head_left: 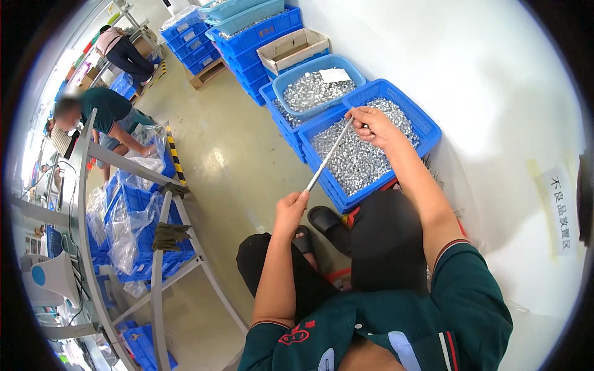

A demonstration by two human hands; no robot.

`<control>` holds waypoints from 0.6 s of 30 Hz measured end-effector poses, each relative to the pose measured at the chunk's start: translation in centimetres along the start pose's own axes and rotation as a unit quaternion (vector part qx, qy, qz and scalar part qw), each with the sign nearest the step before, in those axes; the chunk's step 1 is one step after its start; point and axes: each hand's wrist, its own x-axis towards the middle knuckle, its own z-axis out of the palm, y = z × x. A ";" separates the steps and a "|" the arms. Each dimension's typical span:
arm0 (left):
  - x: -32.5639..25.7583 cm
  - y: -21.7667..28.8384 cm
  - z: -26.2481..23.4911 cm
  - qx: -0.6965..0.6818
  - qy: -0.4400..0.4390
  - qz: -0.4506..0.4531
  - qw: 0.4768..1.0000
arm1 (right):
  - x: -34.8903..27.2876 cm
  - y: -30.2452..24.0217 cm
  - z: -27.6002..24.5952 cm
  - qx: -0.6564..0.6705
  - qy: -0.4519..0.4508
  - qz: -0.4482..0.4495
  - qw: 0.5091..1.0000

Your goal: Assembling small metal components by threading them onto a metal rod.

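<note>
A thin silvery rod (329, 154) slants between my two hands in front of my knees. My left hand (289, 213) pinches its lower, nearer end. Higher up, my right hand (374, 127) has its fingers closed at the far end, above a blue plastic crate (431, 128). That crate holds a heap of small shiny metal parts (356, 166), which look like nuts or short sleeves. Whether any are threaded on the rod is too small to tell.
Beyond the crate stand a light blue basin (354, 67) of similar parts, a cardboard box (272, 54) and stacked blue crates (244, 67). A grey metal frame (154, 297) rises at left, beside crates with plastic bags (127, 238). Two other people work farther off.
</note>
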 end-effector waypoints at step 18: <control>0.6 1.0 1.1 -0.113 0.020 -0.066 0.991 | 0.0 2.8 1.9 -0.130 -0.061 0.155 0.977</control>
